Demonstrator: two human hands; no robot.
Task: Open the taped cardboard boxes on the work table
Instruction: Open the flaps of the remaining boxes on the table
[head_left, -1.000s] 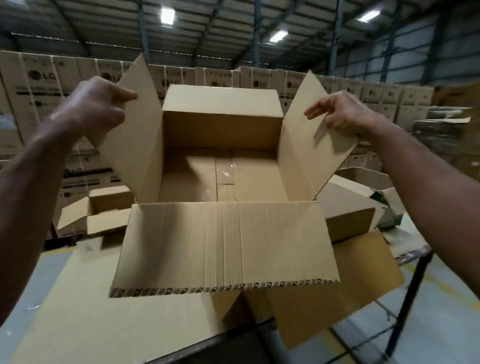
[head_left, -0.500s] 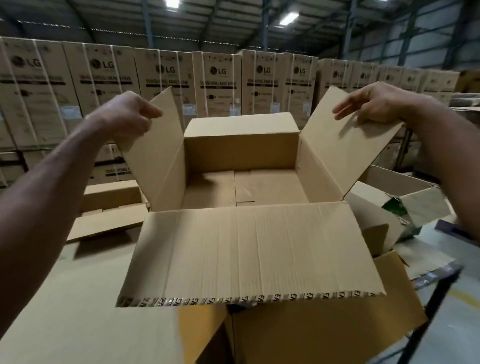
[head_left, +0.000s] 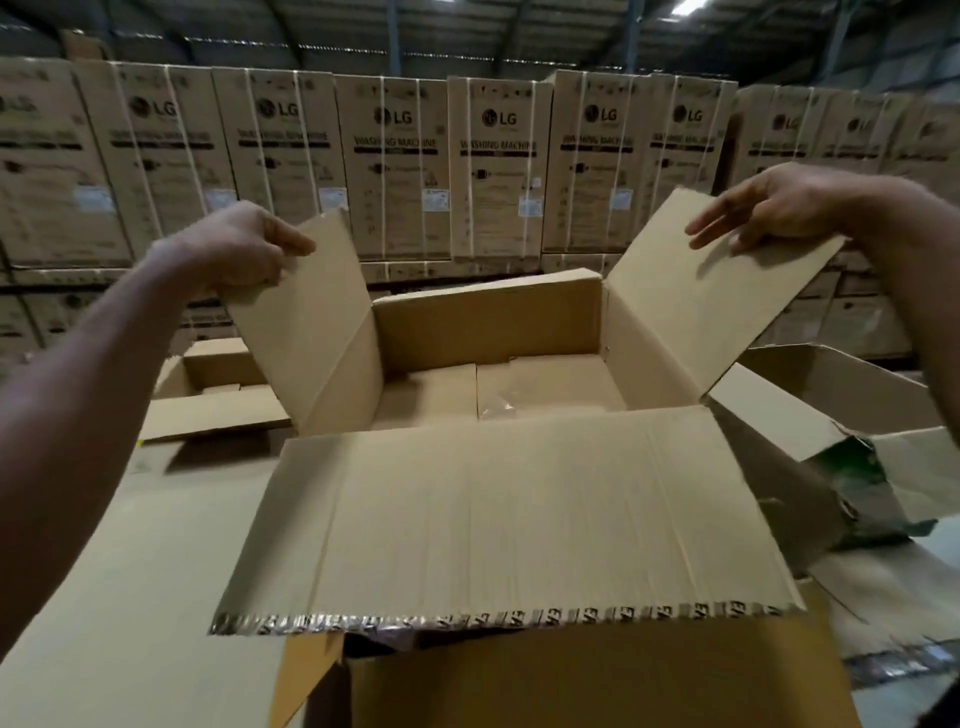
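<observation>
Left hand (head_left: 236, 244) pinches left flap (head_left: 306, 312); right hand (head_left: 779, 205), fingers seemingly curled, grips right flap (head_left: 711, 306).

Single head-worn wide-angle view, looking forward and slightly down, close over the open brown cardboard box (head_left: 488, 332). It faces a far wall of stacked brown LG washing-machine cartons (head_left: 395, 166); edges bend with lens distortion.

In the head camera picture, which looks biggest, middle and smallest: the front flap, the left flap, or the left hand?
1. Front flap, by far, though it is nearest the camera.
2. Left flap.
3. Left hand, gripping that flap's top edge.
</observation>
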